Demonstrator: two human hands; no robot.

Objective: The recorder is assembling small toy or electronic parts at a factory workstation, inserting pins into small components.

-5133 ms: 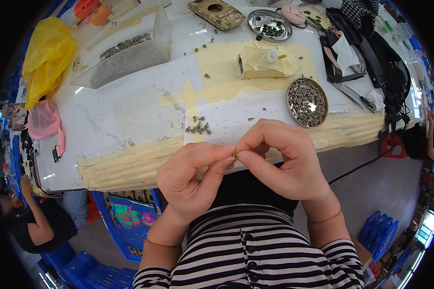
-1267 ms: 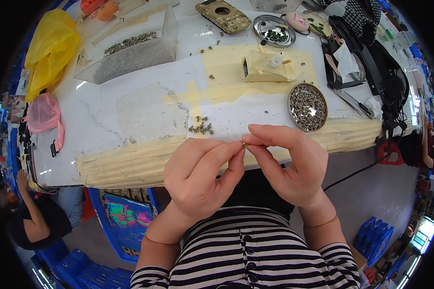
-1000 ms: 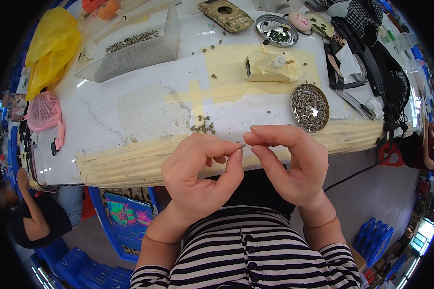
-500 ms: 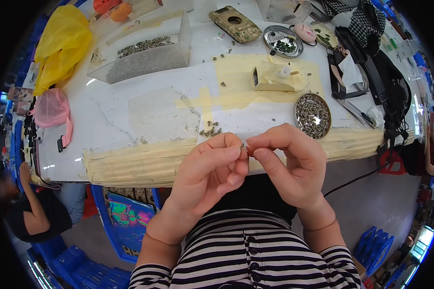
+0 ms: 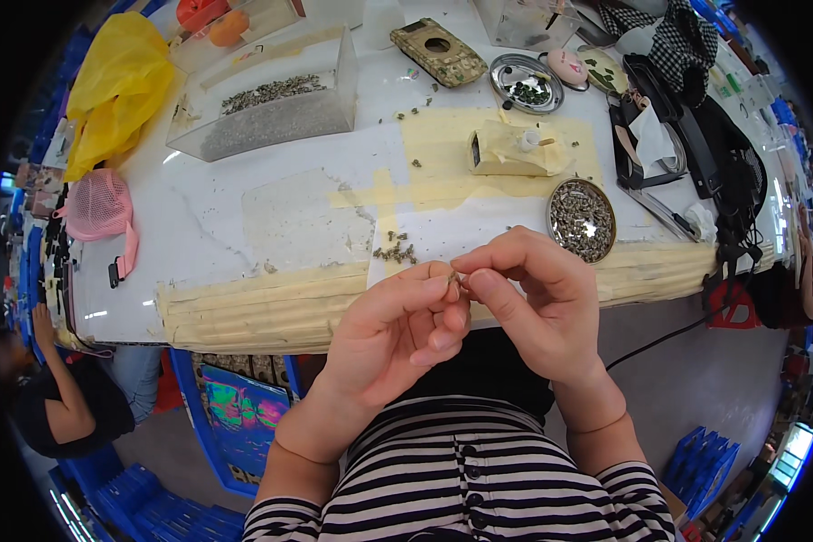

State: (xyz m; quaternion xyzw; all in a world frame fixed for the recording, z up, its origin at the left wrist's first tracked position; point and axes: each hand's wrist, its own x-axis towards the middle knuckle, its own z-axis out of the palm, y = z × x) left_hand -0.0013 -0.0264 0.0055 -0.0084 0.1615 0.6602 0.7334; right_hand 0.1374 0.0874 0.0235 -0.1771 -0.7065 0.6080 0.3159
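Note:
In front of my waist, at the table's near edge, both hands meet. My left hand (image 5: pixel 384 330) is closed in a pinch, thumb against forefinger, on a tiny brownish part (image 5: pixel 452 278) whose kind is too small to tell. Beside it, my right hand (image 5: pixel 546 312) pinches thumb and forefinger at the same spot; what lies between its fingertips is hidden. Just beyond the left fingers, a loose cluster of small grey-brown parts (image 5: pixel 396 248) lies on white paper. Similar pieces fill a round dish (image 5: pixel 614 226) to the right of my right hand.
A clear bin (image 5: pixel 271 140) of small parts stands back left, near a yellow bag (image 5: pixel 117 86) and pink mesh pouch (image 5: pixel 99 206). Behind sit a camouflage model hull (image 5: pixel 461 65), metal plate (image 5: pixel 501 90) and taped block (image 5: pixel 506 161). Tweezers (image 5: pixel 664 212) lie right.
Both hands have shifted only slightly, the right one a little left and closer over the left fingertips. The pinch on the tiny part stays. The whole view has moved slightly.

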